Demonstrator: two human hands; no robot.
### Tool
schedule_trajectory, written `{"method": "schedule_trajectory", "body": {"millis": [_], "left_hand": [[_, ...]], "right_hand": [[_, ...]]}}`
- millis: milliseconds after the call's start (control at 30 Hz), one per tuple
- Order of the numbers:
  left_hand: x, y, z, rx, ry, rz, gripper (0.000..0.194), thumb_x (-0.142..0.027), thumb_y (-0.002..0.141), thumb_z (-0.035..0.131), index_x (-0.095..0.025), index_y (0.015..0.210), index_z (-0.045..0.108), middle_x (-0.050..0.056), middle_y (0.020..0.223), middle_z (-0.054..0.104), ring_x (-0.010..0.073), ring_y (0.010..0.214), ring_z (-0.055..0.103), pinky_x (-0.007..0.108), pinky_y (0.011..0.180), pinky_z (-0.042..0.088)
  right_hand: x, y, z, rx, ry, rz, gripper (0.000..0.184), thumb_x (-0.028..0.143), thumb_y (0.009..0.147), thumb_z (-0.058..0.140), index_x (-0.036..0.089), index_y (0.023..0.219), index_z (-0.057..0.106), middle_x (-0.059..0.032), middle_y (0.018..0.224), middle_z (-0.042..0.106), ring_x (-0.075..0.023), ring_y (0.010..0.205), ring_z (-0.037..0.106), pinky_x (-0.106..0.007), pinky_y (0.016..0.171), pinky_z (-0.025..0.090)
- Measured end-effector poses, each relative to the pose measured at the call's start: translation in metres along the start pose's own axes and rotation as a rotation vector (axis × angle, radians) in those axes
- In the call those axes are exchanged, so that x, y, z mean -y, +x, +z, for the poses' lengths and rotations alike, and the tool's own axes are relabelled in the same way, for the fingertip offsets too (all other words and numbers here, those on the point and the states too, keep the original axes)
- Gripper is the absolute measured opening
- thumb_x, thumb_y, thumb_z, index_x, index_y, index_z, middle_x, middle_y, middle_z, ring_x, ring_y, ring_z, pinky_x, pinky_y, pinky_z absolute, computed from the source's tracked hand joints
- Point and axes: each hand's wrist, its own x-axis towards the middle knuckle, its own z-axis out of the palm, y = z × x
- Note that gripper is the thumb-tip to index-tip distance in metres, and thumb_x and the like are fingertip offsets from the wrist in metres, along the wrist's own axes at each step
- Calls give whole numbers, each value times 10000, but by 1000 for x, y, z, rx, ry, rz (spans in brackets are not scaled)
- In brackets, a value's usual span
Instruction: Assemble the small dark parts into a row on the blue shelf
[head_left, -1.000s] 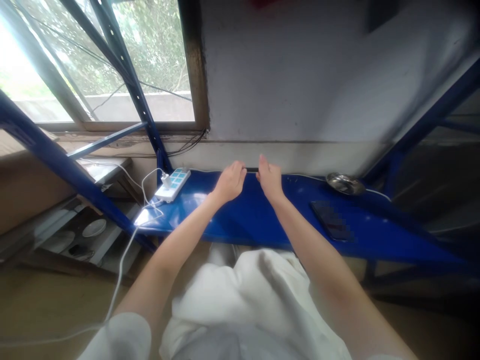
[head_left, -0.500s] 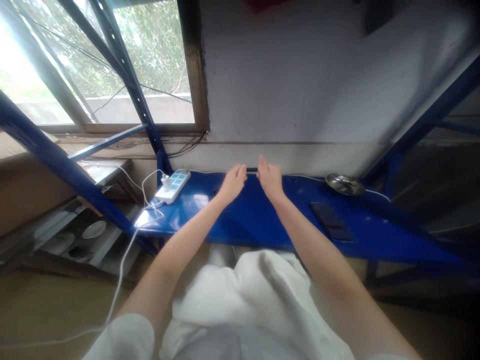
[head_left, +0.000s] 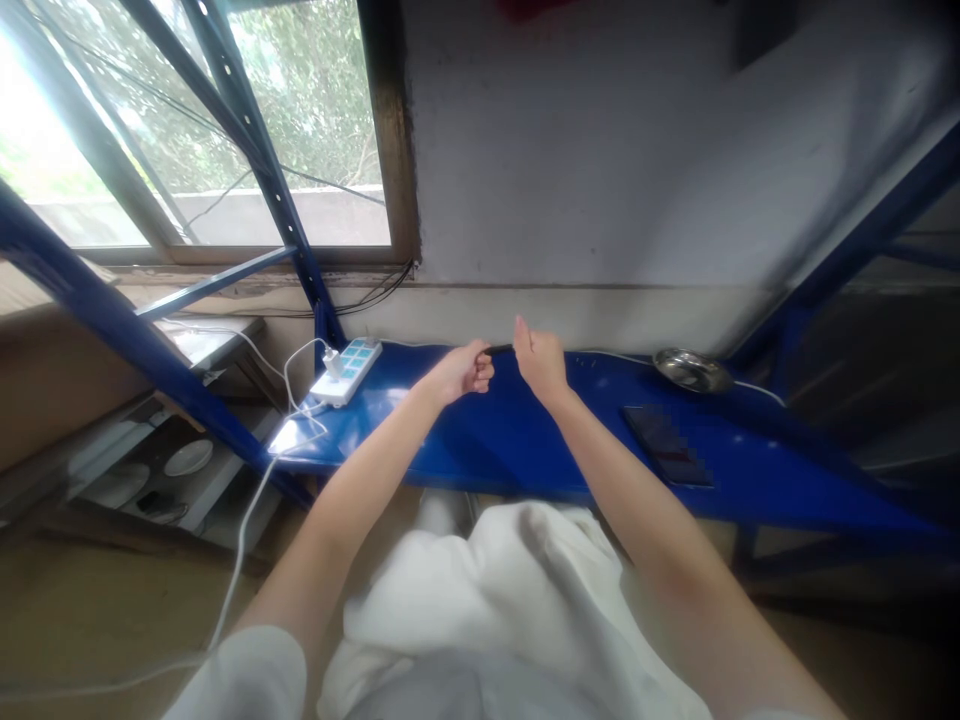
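Observation:
A thin black stick-like object (head_left: 501,349) spans the gap between my two hands, above the far edge of the blue table (head_left: 480,440). My left hand (head_left: 466,371) pinches its left end, with the palm side partly turned up and the fingers curled. Around the other end my right hand (head_left: 541,364) is closed, its thumb pointing up. Most of the object is covered by my fingers, so its exact kind cannot be made out.
A white power strip (head_left: 346,372) with a plugged-in charger and white cable lies at the table's left end. To the right are a shiny metal dish (head_left: 691,370) and a dark phone-like slab (head_left: 666,445). Blue metal posts (head_left: 289,215) stand on both sides, before a window and wall.
My left hand has rolled over, so its curled fingers now show, and shifted slightly left. More of the black object is visible between the hands; the right hand has barely moved.

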Motion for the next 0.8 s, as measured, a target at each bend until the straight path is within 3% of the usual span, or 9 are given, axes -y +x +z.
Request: {"method": "schedule_trajectory", "body": {"millis": [100,200,267,367,500,633,800], "left_hand": [[1,-7,-1,-40,163,73,411,-516,878,302,-163,796,496,50,671,591,102,451,502,264,511,430],[3,-12,0,-245,476,406,423,-503,872,357,-163,1091,478,77,915,631,122,676,595,250,668,430],[6,-13,0,-278,664,574,413,-460,891,348,-158,1143,472,97,982,628,146,818,605,249,738,408],[13,-10,0,-271,813,681,373,-388,925,277,-146,1054,530,116,972,635,160,856,606,255,753,392],[20,-8,1,-296,828,691,364,-369,930,259,-152,977,548,108,929,638,157,797,604,267,742,397],[20,-9,5,-323,699,638,372,-388,930,244,-168,894,541,72,806,620,145,723,580,257,682,409],[12,-10,9,-240,435,442,422,-449,918,234,-186,672,454,2,595,517,95,505,496,227,565,398]], "right_hand": [[-5,4,-2,0,96,102,569,578,849,308,204,421,324,27,377,326,-85,397,351,-227,438,289],[-10,6,0,14,250,235,548,591,834,337,208,442,339,33,372,340,-81,371,350,-218,408,298],[-12,6,3,47,331,290,530,583,828,363,214,450,326,41,360,325,-78,353,334,-214,392,294],[-12,5,7,97,389,332,508,562,825,394,223,457,305,49,344,302,-76,341,319,-212,380,287],[-9,3,9,111,407,359,501,540,822,415,224,454,290,53,340,301,-70,335,314,-208,383,293],[-5,1,8,93,392,343,514,536,824,414,212,437,315,47,355,325,-68,348,324,-209,402,302],[-2,0,5,62,292,310,546,565,828,377,196,426,359,30,381,369,-76,377,350,-220,431,306]]}}
